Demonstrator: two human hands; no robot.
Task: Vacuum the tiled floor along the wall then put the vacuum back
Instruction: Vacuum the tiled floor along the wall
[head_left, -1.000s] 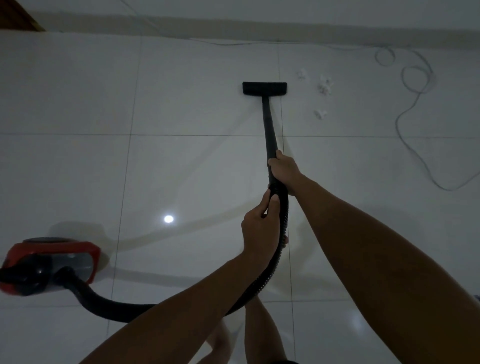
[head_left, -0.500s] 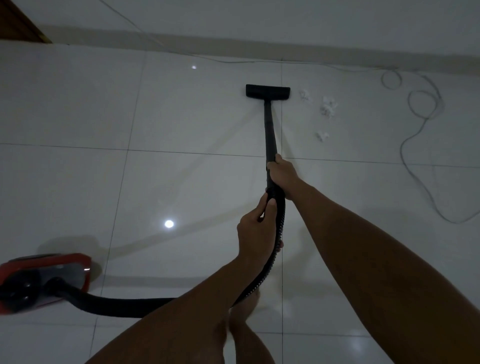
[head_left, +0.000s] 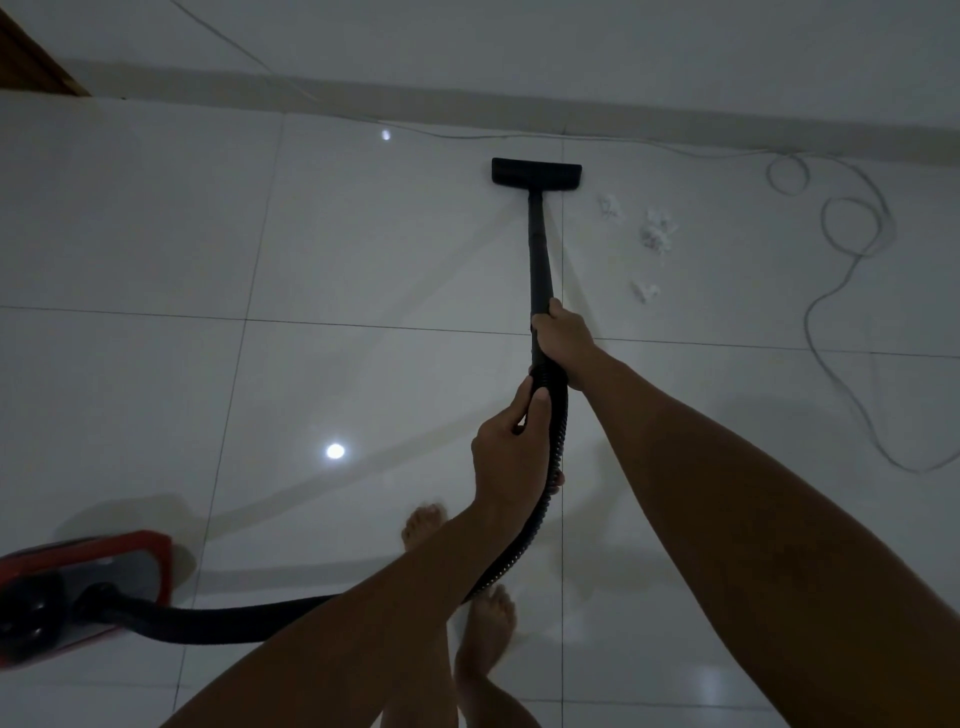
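A black vacuum wand (head_left: 538, 249) runs from my hands to a flat black floor nozzle (head_left: 536, 175) resting on the white tiled floor (head_left: 363, 249) near the wall's skirting (head_left: 675, 122). My right hand (head_left: 563, 338) grips the wand's lower end. Just behind it, my left hand (head_left: 511, 452) is closed around the ribbed black hose (head_left: 550, 499). That hose curves left to the red canister vacuum (head_left: 78, 587) at the lower left. Small white scraps (head_left: 655, 231) lie on the tile to the right of the nozzle.
A thin grey power cord (head_left: 852, 228) loops across the floor at the right and runs along the skirting. A wooden edge (head_left: 31, 62) shows at the top left corner. My bare feet (head_left: 485, 623) stand below the hands.
The view has tilted down and back, so nozzle, scraps and wall sit lower in frame. The canister has slid lower left. My feet have stepped forward. Both grips are unchanged.
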